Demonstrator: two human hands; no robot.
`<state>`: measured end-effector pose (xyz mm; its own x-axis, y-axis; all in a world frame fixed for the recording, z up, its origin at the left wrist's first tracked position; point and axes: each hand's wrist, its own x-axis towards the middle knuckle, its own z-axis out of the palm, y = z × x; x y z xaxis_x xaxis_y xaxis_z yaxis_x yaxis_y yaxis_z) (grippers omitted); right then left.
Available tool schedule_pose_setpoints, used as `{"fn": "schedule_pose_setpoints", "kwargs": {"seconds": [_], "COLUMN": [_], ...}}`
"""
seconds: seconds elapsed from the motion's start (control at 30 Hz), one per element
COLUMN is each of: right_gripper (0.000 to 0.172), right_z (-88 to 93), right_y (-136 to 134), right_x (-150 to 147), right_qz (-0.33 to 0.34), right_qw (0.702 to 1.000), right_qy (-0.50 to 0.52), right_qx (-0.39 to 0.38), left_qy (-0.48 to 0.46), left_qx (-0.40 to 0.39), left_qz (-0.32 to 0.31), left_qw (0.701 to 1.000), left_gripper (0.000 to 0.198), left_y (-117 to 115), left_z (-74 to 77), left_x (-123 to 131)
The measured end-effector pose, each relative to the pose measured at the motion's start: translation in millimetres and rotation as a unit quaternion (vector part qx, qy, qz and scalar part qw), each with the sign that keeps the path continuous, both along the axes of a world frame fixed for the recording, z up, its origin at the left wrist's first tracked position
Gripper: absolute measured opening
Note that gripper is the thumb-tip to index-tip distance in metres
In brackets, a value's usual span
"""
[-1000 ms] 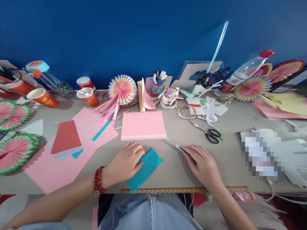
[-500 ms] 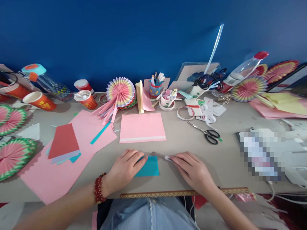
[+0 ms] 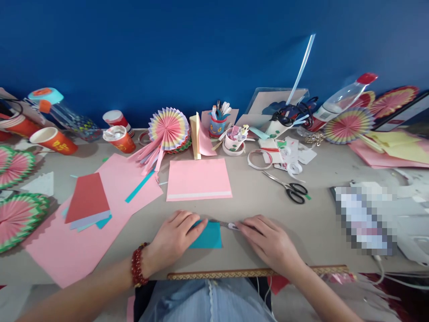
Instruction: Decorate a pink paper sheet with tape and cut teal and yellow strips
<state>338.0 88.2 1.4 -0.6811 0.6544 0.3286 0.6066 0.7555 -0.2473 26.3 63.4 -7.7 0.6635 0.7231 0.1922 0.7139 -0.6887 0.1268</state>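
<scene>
In front of me on the table lies a teal piece of paper (image 3: 212, 235). My left hand (image 3: 179, 235) is closed on the left part of it, thumb on top and fingers at its far edge. From the right, my right hand (image 3: 263, 235) grips a small craft knife (image 3: 232, 226) with a white body. Its thin grey blade points left and lies along the paper's far edge. Whether the blade is inside a fold I cannot tell. My right palm covers the rear of the knife. Beyond the hands is a pink sheet (image 3: 199, 179) with a white strip.
Scissors (image 3: 290, 188) lie to the right, near a tape roll (image 3: 259, 159) and a blurred phone (image 3: 365, 221). A large pink sheet (image 3: 124, 210) with a stack of coloured papers (image 3: 87, 199) is at left. Cups, paper fans and bottles line the blue wall.
The craft knife's blade has shifted slightly and now shows more sharply at the teal paper's far edge. The left hand holds its place on the paper.
</scene>
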Motion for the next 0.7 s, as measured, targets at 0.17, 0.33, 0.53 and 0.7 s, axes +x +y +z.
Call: {"fn": "schedule_pose_setpoints", "kwargs": {"seconds": [0.17, 0.33, 0.53, 0.7], "right_gripper": [0.034, 0.034, 0.033, 0.032], "right_z": [1.5, -0.1, -0.5, 2.9], "right_y": [1.1, 2.3, -0.1, -2.4], "right_x": [-0.1, -0.2, 1.2, -2.1], "right_qz": [0.001, 0.005, 0.008, 0.009], "right_qw": [1.000, 1.000, 1.000, 1.000], "right_qy": [-0.015, -0.019, -0.020, -0.020], "right_qx": [0.011, 0.013, -0.001, 0.007], "left_qy": [0.000, 0.026, 0.040, 0.036], "left_qx": [-0.017, -0.071, -0.085, -0.096], "left_qz": [-0.007, -0.080, -0.097, -0.103], "left_qw": [1.000, 0.994, 0.991, 0.989], "left_gripper": [0.040, 0.068, 0.097, 0.098], "left_y": [1.8, 5.1, 6.9, 7.5], "left_z": [-2.0, 2.4, 2.8, 5.4], "left_x": [2.6, 6.7, 6.4, 6.5]}}
